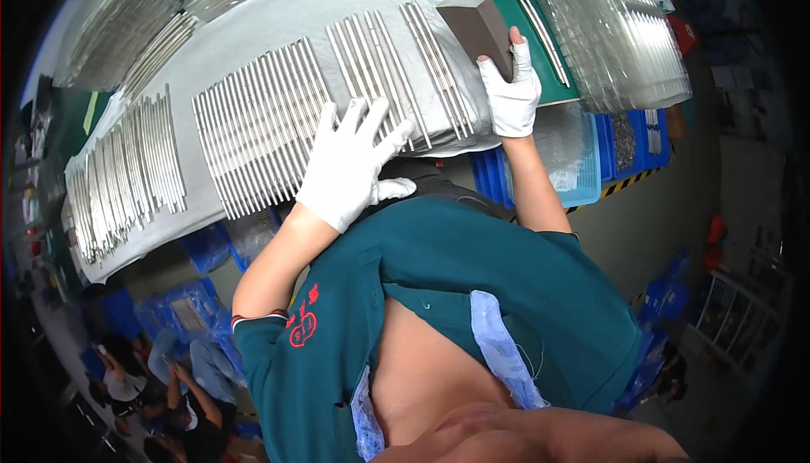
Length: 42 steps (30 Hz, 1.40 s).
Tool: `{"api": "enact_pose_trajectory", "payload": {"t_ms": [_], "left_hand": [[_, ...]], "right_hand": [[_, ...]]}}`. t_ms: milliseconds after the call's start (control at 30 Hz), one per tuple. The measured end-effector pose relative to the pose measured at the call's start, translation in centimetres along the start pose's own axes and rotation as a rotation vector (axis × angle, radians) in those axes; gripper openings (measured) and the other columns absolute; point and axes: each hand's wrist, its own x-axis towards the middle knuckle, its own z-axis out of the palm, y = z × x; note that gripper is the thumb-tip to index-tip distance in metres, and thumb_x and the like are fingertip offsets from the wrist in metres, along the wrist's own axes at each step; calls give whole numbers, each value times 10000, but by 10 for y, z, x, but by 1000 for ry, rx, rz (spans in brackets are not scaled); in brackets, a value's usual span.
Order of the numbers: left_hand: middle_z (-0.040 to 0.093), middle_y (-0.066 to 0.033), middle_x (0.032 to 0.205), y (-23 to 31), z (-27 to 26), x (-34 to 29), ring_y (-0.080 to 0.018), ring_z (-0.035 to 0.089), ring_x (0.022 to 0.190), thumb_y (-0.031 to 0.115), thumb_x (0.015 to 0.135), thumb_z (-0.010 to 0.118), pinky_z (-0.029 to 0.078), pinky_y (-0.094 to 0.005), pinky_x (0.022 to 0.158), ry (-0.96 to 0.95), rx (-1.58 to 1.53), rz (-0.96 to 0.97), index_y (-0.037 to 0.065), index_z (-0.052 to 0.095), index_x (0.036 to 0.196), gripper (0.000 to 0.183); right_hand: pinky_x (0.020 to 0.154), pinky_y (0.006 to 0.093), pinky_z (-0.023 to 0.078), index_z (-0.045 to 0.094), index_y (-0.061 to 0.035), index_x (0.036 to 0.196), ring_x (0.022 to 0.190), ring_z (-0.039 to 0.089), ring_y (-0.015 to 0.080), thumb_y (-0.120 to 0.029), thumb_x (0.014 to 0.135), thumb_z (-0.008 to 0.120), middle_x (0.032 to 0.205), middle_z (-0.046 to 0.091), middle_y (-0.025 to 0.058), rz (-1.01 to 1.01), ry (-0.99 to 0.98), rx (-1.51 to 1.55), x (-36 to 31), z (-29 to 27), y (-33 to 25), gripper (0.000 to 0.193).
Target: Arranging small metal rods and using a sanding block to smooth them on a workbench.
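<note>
My left hand (353, 162), in a white glove, has its fingers spread over the near ends of metal rods (375, 58). The fingertips appear to rest on them. To its left, a wide row of slim silvery rods (261, 117) lies side by side on the grey cloth. A smaller group of rods (434, 62) lies to its right. My right hand (513, 96), gloved with bare tips on two digits, grips the near right corner of a dark brown angled block (477, 29). Any other fingers of that hand are hidden.
More rods (131, 172) lie at the table's left end. Clear plastic trays (607, 33) are stacked at the right, with other stacks (122, 29) at far left. Two rods (536, 29) lie on a green mat (553, 79). Blue bins (629, 142) stand below. People (190, 395) sit behind, lower left.
</note>
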Motion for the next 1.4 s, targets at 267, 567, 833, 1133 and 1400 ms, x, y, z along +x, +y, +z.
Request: {"api": "enact_pose_trajectory", "payload": {"t_ms": [267, 567, 833, 1133, 1400], "left_hand": [[456, -199, 1341, 12, 25, 47, -368, 442, 1237, 597, 710, 627, 297, -523, 1035, 57, -69, 214, 120, 450, 1352, 819], [457, -178, 1351, 15, 44, 59, -379, 423, 1251, 640, 713, 594, 279, -550, 1043, 50, -23, 271, 148, 464, 1343, 810], [462, -193, 1349, 3, 23, 14, -367, 436, 1244, 599, 696, 635, 254, -560, 1049, -1, -31, 131, 130, 453, 1362, 835], [448, -205, 1361, 0, 20, 3, -373, 439, 1246, 588, 698, 640, 255, -559, 1058, -6, -28, 96, 125, 456, 1361, 830], [459, -180, 1344, 8, 36, 34, -362, 431, 1245, 596, 683, 648, 270, -565, 1043, 46, -56, 180, 163, 458, 1353, 820]], "right_hand": [[701, 340, 523, 515, -117, 1322, 755, 649, 269, -114, 718, 790, 983, 671, 141, 193, 100, 176, -3, 5, -1, 664], [667, 343, 518, 538, -111, 1302, 721, 638, 276, -106, 697, 794, 981, 666, 134, 19, 73, 26, -3, 3, 2, 657], [652, 346, 514, 541, -139, 1303, 708, 630, 280, -140, 700, 800, 903, 660, 131, 32, 51, 46, -4, 4, 4, 656], [653, 349, 519, 535, -169, 1313, 709, 633, 281, -154, 705, 799, 885, 663, 126, 46, 36, 13, -4, 4, 3, 663], [676, 350, 521, 539, -140, 1304, 737, 643, 289, -145, 708, 793, 922, 669, 139, 19, 35, 23, -1, 4, -1, 647]]}}
